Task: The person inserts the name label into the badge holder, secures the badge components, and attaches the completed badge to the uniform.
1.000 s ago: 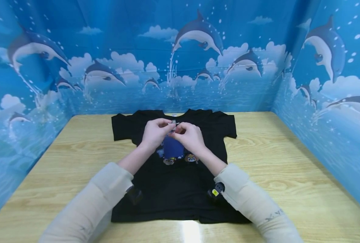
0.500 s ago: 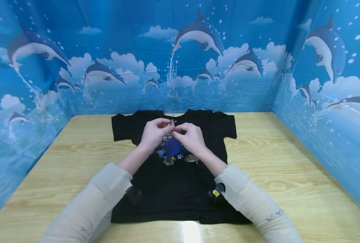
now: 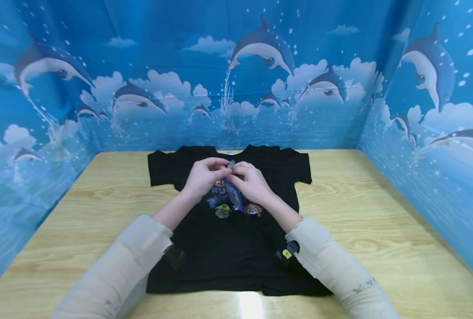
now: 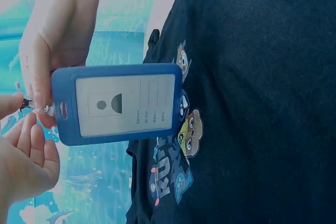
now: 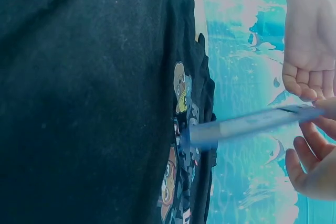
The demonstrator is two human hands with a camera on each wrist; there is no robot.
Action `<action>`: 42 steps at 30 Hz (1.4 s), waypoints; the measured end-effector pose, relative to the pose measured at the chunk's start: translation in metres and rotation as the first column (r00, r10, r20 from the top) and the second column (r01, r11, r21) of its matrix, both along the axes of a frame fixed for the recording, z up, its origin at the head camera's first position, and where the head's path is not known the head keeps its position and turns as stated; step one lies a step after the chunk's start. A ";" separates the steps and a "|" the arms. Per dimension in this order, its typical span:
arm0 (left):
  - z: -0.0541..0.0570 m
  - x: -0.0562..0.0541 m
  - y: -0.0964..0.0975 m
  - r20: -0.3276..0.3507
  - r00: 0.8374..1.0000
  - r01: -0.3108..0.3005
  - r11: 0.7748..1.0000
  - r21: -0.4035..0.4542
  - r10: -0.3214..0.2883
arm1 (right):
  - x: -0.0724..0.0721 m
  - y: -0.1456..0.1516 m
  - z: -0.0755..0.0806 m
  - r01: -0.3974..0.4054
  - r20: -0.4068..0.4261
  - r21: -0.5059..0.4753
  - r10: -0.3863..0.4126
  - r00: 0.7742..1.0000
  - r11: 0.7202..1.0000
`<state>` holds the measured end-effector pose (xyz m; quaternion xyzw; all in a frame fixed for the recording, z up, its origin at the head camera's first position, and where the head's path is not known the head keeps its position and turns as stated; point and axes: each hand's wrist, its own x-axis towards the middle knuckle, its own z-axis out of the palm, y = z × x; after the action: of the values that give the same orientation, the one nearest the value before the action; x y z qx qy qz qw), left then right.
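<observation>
A blue-framed ID badge (image 4: 126, 103) with a pale card inside hangs between my hands, in front of the black T-shirt's (image 3: 236, 248) cartoon print. My left hand (image 3: 205, 176) pinches the small metal clip (image 3: 231, 164) above the badge between thumb and fingers. Beside it, my right hand (image 3: 253, 180) pinches the short strap at the badge's slotted end. In the left wrist view the card side faces the camera, while the right wrist view catches the badge nearly edge-on and blurred. Fingers of both hands meet around the clip and hide part of it.
The T-shirt lies spread flat on a wood-grain table (image 3: 364, 212), neckline at the far side. A blue curtain (image 3: 168, 119) printed with dolphins stands behind the table and along both sides.
The badge has turned from nearly facing the head camera to a narrow, slanted angle. The clip has tilted between my fingers, and both hands have stayed in almost the same place.
</observation>
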<state>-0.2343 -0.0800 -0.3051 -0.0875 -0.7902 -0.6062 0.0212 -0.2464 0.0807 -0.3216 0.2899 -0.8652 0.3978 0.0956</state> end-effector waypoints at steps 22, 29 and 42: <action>-0.002 0.001 0.001 -0.032 0.999 0.013 0.999 -0.042 -0.014 | -0.005 0.007 -0.004 0.062 0.225 -0.182 -0.019 0.974 0.981; -0.003 0.001 0.001 -0.063 0.998 0.019 0.999 -0.040 -0.021 | -0.005 0.008 -0.004 0.093 0.243 -0.190 -0.044 0.969 0.977; -0.002 0.000 0.002 -0.061 0.997 -0.046 0.996 -0.076 0.042 | 0.000 0.015 0.009 0.075 0.240 -0.300 0.000 0.971 0.951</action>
<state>-0.2339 -0.0780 -0.3072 -0.0888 -0.8137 -0.5719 0.0545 -0.2464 0.0954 -0.3123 0.2053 -0.8034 0.5573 0.0429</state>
